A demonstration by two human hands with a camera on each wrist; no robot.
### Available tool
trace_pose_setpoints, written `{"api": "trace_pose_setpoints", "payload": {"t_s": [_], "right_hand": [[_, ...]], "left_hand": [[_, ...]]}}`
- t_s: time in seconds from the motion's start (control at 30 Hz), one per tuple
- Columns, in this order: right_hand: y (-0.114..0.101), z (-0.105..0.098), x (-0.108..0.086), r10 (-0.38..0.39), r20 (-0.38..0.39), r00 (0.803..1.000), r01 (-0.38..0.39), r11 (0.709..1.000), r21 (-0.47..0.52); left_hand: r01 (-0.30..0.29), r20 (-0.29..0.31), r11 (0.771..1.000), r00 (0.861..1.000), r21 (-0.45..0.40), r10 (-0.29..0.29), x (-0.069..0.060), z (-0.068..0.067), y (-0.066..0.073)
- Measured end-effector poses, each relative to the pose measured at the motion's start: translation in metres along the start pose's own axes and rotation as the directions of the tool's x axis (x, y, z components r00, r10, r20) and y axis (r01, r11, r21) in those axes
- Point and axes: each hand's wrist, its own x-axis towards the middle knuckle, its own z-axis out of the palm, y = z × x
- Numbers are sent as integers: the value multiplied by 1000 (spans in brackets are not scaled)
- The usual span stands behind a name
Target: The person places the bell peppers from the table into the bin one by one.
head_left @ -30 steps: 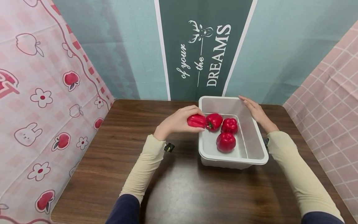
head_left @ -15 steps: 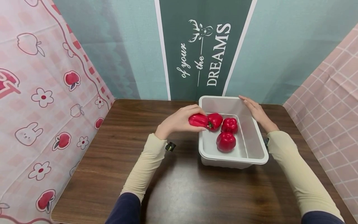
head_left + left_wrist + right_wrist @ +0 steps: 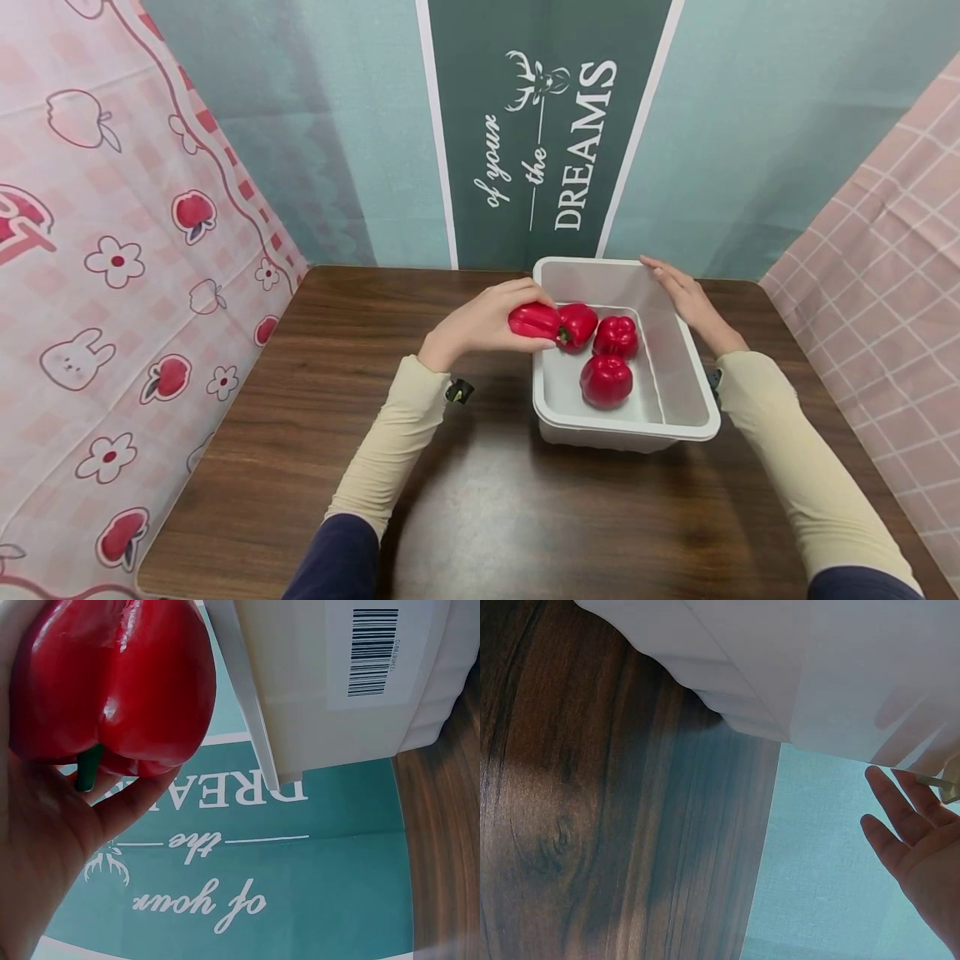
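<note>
My left hand (image 3: pixel 483 321) grips a red bell pepper (image 3: pixel 534 322) at the left rim of a light grey plastic box (image 3: pixel 630 431). In the left wrist view this pepper (image 3: pixel 112 682) fills the upper left, its green stem (image 3: pixel 88 766) turned toward the palm. Inside the box lie three more red bell peppers: one with a green stem showing (image 3: pixel 577 323), one behind on the right (image 3: pixel 617 337) and one nearer (image 3: pixel 606 382). My right hand (image 3: pixel 690 304) rests against the box's far right rim, fingers extended; the right wrist view shows that hand (image 3: pixel 922 844) beside the outer wall.
Under the box is a dark wood-grain table (image 3: pixel 337 433). A blue-green cloth (image 3: pixel 300 150) with lettering hangs behind it. Patterned pink cloths stand at the left (image 3: pixel 150 275) and right (image 3: pixel 877 250). A barcode label (image 3: pixel 373 652) is on the box's side.
My left hand has shifted slightly to the right with the pepper, a little farther over the box's left rim. The right hand and the box have stayed in place.
</note>
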Motion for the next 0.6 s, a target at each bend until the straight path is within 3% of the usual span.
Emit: {"api": "trace_pose_setpoints", "payload": {"t_s": [0.6], "right_hand": [[1, 0, 0, -5, 0, 1000, 5, 1000, -8]], "left_hand": [[11, 18, 1000, 1000, 3, -11, 6, 4, 1]]}}
